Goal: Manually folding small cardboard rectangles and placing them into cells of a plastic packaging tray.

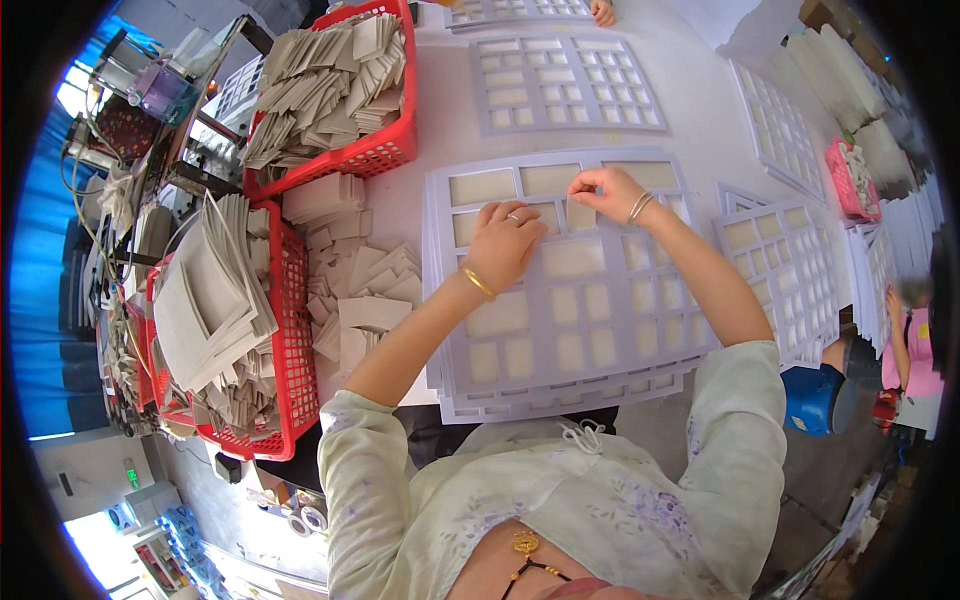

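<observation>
A stack of white boards with rectangular cut-outs [470,350] lies in front of me, with cream-coloured panels showing in the windows. My left hand [507,242] rests on the top board near its upper left windows, fingers lying on the surface and no object visible in it. Farther right, my right hand [608,194] pinches the upper edge of a small cream card piece [579,216]. That piece stands tilted over a window in the upper middle of the board. Its lower edge is at the opening; whether it touches the board I cannot tell.
Red plastic baskets [375,152] full of card pieces stand at the left. Loose card pieces [375,275] are heaped between them and the stack. Another windowed board [560,125] lies farther back, and more [790,260] lie at the right. Another person's hand [603,12] shows at the far edge.
</observation>
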The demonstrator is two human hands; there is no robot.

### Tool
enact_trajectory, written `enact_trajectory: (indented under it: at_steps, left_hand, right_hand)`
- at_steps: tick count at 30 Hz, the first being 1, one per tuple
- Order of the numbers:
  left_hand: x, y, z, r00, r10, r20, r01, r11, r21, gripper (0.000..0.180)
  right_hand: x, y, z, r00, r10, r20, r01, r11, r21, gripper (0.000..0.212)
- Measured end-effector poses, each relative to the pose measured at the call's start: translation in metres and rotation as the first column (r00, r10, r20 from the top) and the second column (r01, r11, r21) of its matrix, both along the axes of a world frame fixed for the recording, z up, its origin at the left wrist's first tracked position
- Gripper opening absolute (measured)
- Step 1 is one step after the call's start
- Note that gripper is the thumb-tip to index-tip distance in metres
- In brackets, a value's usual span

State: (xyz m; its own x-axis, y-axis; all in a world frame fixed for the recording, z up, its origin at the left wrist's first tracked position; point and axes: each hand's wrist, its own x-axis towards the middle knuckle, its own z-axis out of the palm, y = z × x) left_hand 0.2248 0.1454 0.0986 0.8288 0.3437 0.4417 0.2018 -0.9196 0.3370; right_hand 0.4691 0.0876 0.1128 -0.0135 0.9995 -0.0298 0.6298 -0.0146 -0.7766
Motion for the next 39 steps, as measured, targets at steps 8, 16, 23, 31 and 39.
enact_trajectory:
  at_steps: [8, 16, 23, 31, 39]
  left_hand:
    - [-0.052, -0.027, 0.034, 0.997, 0.013, 0.072, -0.007, 0.996, -0.086, 0.022]
    - [-0.137, -0.056, 0.037, 0.960, 0.235, 0.155, -0.210, 0.965, -0.159, 0.025]
    - [-0.212, -0.082, 0.009, 0.782, 0.606, 0.146, -0.529, 0.769, -0.360, 0.019]
    - [-0.236, -0.102, -0.002, 0.712, 0.690, 0.131, -0.594, 0.691, -0.412, 0.018]
    - [-0.254, -0.094, -0.005, 0.675, 0.722, 0.152, -0.638, 0.674, -0.371, 0.016]
  right_hand:
    - [-0.006, -0.007, -0.004, 0.922, -0.004, 0.387, -0.067, 0.983, 0.171, 0.011]
    - [-0.018, -0.026, -0.007, 0.818, -0.298, 0.492, 0.058, 0.894, 0.444, 0.016]
    - [-0.026, -0.039, -0.010, 0.793, -0.386, 0.471, 0.219, 0.902, 0.372, 0.013]
    - [-0.026, -0.040, 0.003, 0.773, -0.135, 0.620, -0.054, 0.960, 0.275, 0.019]
    - [-0.037, -0.042, 0.008, 0.740, 0.004, 0.673, -0.194, 0.959, 0.208, 0.030]
